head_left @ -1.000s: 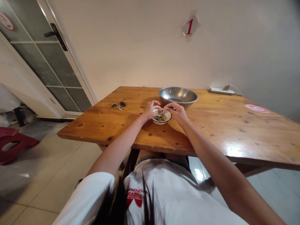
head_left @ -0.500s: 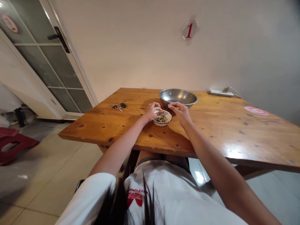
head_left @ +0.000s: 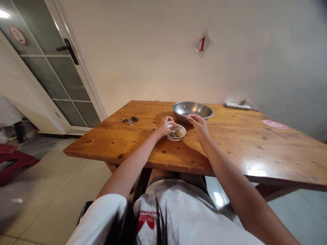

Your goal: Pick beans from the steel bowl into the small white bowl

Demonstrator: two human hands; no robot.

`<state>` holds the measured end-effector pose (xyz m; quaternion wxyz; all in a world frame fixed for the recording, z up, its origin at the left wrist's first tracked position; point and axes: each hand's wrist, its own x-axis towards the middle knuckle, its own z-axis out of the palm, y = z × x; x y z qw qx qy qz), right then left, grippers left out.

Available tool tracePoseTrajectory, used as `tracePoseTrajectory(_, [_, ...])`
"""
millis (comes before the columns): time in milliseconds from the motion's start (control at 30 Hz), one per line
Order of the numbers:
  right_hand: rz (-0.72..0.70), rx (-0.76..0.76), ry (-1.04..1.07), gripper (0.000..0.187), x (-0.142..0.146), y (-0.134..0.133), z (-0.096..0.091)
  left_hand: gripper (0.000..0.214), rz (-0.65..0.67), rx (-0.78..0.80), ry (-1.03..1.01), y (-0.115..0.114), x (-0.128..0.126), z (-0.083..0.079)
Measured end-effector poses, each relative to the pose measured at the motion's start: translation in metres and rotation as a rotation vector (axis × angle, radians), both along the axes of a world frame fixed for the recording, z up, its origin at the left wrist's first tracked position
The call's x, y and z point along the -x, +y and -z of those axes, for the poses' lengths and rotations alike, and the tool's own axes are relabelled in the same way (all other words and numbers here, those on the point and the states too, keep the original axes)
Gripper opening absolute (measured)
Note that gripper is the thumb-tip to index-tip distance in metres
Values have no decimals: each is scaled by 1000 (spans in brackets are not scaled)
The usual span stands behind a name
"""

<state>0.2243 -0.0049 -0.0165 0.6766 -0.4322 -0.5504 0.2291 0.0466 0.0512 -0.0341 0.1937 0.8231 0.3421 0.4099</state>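
A small white bowl (head_left: 181,133) of mixed dark and light beans stands on the wooden table (head_left: 240,143). My left hand (head_left: 166,125) rests at the bowl's left rim, fingers curled in a pinch over the beans. My right hand (head_left: 198,125) hovers just right of the bowl, its fingertips pinched together and pointing toward a steel basin (head_left: 192,110) that stands right behind. Whatever the pinched fingers hold is too small to make out.
A bunch of keys (head_left: 129,119) lies left of the bowl. A white power strip (head_left: 236,106) sits at the table's far edge by the wall, and a pink sticker (head_left: 275,124) is at the right. A glass door (head_left: 51,68) and a red stool (head_left: 11,163) are at left.
My right hand has lifted off the small bowl's rim and moved a little right and toward the steel basin. The left hand stays at the bowl. The camera has tilted up slightly.
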Motion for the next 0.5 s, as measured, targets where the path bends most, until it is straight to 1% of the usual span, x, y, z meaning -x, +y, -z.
tracePoseTrajectory(133, [116, -21, -9, 28, -11, 4, 5, 11, -6, 26, -42, -2, -1, 1])
tracePoseTrajectory(233, [187, -30, -102, 30, -18, 11, 3, 10, -8, 46, -78, -4, -3, 0])
tracePoseTrajectory(300, [217, -25, -217, 30, -22, 22, -5, 9, -4, 57, -104, -6, -3, -2])
tracePoseTrajectory(367, [246, -1, -371, 26, -29, 37, -17, 9, 0, 70, -129, -9, -2, -5])
tracePoseTrajectory(500, [316, 116, -717, 11, -51, 76, -39, 10, 5, 80, -176, -16, 0, -11])
